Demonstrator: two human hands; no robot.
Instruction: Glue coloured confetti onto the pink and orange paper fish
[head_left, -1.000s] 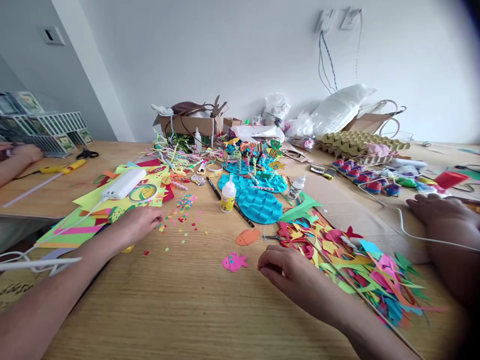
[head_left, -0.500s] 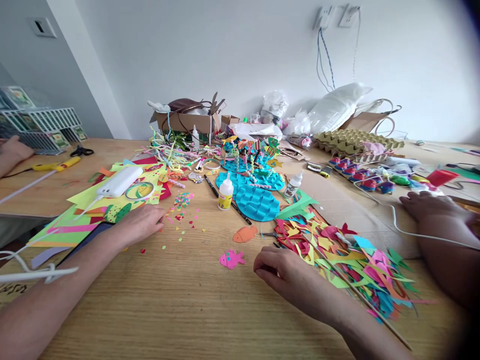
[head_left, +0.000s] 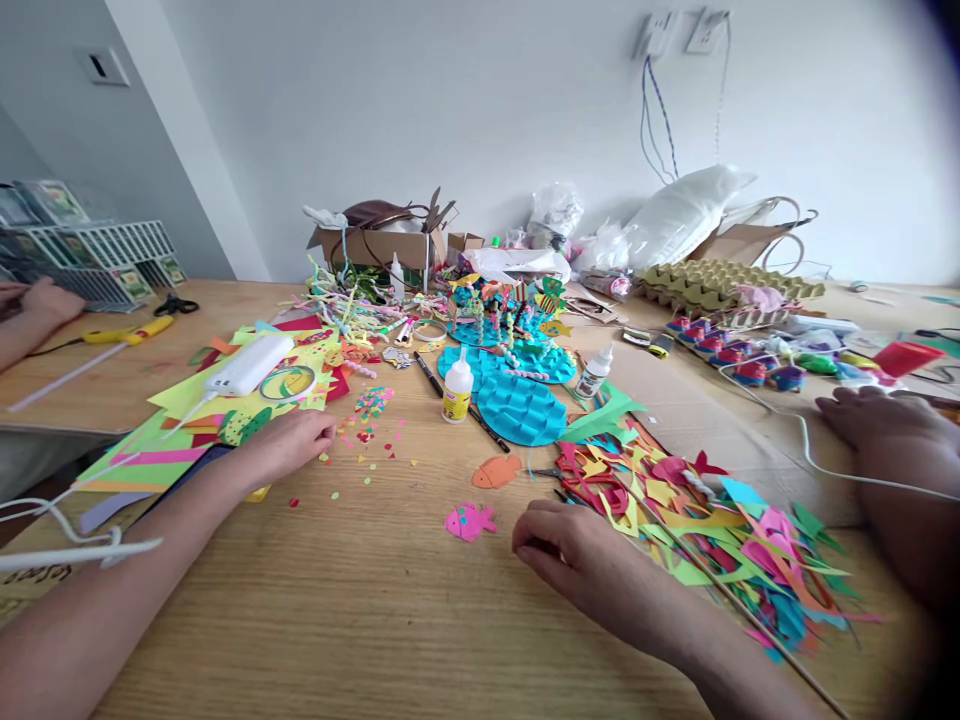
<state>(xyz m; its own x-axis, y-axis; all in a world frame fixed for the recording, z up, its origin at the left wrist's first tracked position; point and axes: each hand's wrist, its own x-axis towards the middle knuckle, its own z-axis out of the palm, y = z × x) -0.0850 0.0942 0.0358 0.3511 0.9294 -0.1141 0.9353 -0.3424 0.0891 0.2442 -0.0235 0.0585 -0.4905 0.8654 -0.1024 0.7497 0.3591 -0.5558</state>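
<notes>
Only slightly since the earlier frames, the view has swung left and the left hand (head_left: 294, 442) has curled in more. Its fingers are bent beside scattered paper dots (head_left: 373, 402); with their tips hidden, I cannot tell whether they are closed. My right hand (head_left: 562, 540) rests loosely curled on the surface (head_left: 360, 620), and I cannot make out whether its fingers meet.

Between my hands, nearer the right, lies the pink fish (head_left: 469, 522), with the orange fish (head_left: 495, 472) just beyond it. Beyond them stand a yellow-labelled bottle (head_left: 456, 390) and a white bottle (head_left: 594, 375), crowding the blue base (head_left: 521, 412). A dark pen (head_left: 491, 430) lies alongside its edge. On the right, scraps (head_left: 675, 500) and a long stick (head_left: 735, 595) take up the space by my forearm; farther over, another person's hand (head_left: 870, 415) lies near a white cable (head_left: 806, 440). To the left, a power bank (head_left: 251, 364) sits on layered sheets (head_left: 172, 458).

The wood shows fine grain; the base has rounded lobes with raised ridges, and the egg trays (head_left: 705, 288) look rough and bumpy.

Both fish look flat and papery. The pink one carries bluish spots and a forked tail; the orange one is a plumper oval with dark drawn lines.
</notes>
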